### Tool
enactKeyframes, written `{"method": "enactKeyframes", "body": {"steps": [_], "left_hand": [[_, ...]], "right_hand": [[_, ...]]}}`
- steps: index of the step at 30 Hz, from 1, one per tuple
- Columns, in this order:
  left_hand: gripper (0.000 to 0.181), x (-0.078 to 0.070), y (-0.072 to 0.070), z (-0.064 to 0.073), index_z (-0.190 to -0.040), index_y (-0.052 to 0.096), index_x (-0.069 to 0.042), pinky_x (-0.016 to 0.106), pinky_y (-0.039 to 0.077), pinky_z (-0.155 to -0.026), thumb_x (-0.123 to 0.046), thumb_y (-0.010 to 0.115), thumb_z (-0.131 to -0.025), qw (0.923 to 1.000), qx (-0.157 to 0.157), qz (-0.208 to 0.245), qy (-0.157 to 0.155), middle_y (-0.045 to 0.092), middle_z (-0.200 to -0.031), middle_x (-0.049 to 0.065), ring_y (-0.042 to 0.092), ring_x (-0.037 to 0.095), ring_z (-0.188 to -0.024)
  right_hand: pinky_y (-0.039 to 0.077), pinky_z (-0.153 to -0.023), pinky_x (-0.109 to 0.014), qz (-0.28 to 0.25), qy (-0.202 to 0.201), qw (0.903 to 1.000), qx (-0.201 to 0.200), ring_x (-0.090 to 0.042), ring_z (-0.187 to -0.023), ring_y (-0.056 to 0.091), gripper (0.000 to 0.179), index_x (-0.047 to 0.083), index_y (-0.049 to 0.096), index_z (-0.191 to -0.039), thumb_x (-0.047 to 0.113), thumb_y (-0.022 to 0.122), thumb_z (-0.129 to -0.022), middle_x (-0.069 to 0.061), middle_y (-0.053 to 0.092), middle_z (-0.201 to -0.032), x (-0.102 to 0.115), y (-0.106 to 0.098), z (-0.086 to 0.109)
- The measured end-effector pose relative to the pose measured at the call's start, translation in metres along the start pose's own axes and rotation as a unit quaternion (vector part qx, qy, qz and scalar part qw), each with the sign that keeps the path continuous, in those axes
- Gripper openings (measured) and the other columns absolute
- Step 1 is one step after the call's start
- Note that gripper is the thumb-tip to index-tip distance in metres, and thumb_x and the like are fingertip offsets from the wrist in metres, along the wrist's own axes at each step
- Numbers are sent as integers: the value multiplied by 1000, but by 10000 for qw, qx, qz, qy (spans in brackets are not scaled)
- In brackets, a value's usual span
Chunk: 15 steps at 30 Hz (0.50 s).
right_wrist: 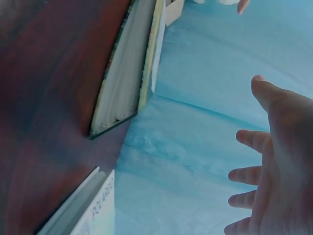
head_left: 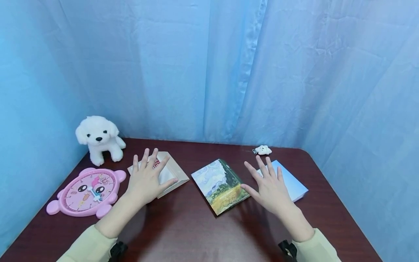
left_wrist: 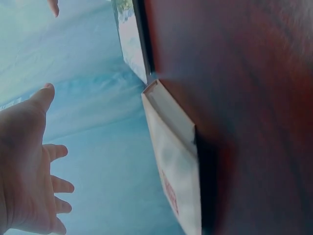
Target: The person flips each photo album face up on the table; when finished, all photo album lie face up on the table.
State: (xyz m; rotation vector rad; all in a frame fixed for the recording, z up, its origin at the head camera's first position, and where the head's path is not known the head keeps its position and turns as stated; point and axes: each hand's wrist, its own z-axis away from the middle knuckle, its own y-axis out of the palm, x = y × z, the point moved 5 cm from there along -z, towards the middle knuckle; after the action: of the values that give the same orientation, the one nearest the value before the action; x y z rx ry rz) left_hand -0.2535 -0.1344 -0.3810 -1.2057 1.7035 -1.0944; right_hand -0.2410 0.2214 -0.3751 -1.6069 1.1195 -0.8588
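Note:
Both hands hover above the table with fingers spread, holding nothing. In the head view my left hand is over a cream book-like box with a red mark, and the left wrist view shows a gap between hand and box. My right hand is above the near side of a blue-and-white book, partly hiding it; the right wrist view shows lettering on its cover. Between the hands lies a thick book with a painted landscape cover, close to the right thumb in the head view.
A white plush dog sits at the back left. In front of it lies a pink toy clock with a cartoon face. A small white keychain figure rests near the back edge of the dark wooden table. Blue curtains hang behind.

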Motion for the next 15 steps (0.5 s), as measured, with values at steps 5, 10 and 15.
{"method": "enactKeyframes", "body": {"steps": [5, 10, 15], "left_hand": [[85, 9, -8, -6, -147, 35, -26, 60, -2, -112, -74, 49, -79, 10000, 69, 21, -11, 20, -155, 17, 6, 38, -144], [86, 21, -19, -13, -147, 35, -24, 60, -4, -112, -75, 47, -80, 10000, 26, 54, 11, 19, -155, 18, 3, 39, -144], [87, 39, -26, -21, -148, 35, -23, 61, -4, -112, -72, 53, -79, 9999, -52, 40, -128, 18, -156, 17, 1, 38, -144]], "right_hand": [[11, -107, -68, 56, -89, 9999, -91, -40, -144, 6, 75, 30, 29, -149, 66, 48, -87, -13, 14, -158, 2, -10, -7], [13, -107, -68, 119, -110, 9997, -184, -39, -144, 7, 76, 30, 27, -149, 66, 49, -86, -12, 14, -158, 4, -21, -18], [11, -108, -66, 74, -208, 9996, -151, -38, -144, 4, 77, 32, 23, -151, 65, 50, -86, -12, 11, -158, 12, -30, -29]]}}
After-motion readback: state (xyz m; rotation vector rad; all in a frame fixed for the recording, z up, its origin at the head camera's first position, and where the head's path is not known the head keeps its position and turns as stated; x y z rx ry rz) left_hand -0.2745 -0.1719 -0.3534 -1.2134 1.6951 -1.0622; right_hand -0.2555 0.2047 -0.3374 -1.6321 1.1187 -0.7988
